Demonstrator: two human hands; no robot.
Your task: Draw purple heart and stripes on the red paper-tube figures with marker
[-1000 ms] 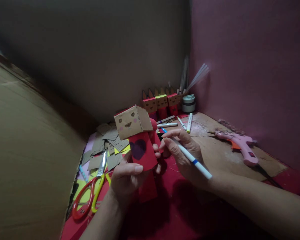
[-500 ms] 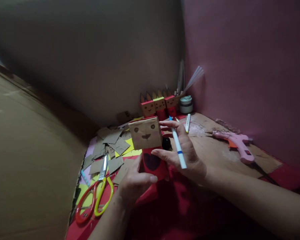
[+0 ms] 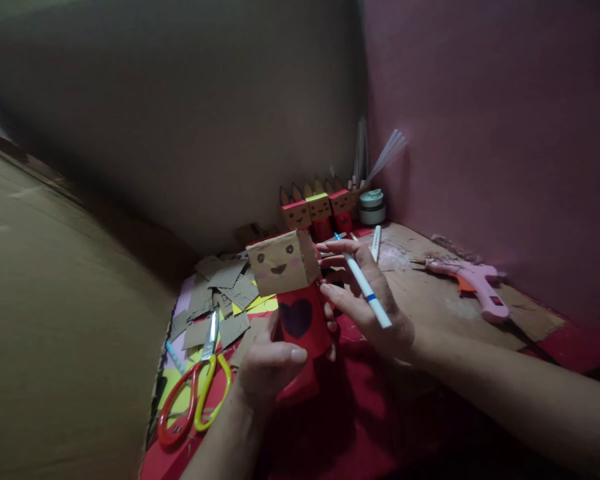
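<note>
Head view: the left hand (image 3: 270, 363) has its grip closed around the red body of a box-headed figure (image 3: 303, 320), thumb in front and fingertips showing at the opposite side. The figure is held slightly tilted above the red-covered table (image 3: 365, 413), with its drawn face and the dark heart on its body exposed. The right hand (image 3: 370, 300) retains a white marker (image 3: 365, 287) in its grip, blue tip pointing up and away; its fingertips are at the side of the figure, and contact cannot be confirmed. Left of the figure, scissors (image 3: 209, 353) with red and yellow handles lie near cardboard scraps (image 3: 229, 273). Behind the figure, three eared figures (image 3: 320, 208) stand in a row, with a lidded container (image 3: 373, 208) just beside them. At right, a pink glue gun (image 3: 480, 283) lies on a brown sheet (image 3: 430, 320).
</note>
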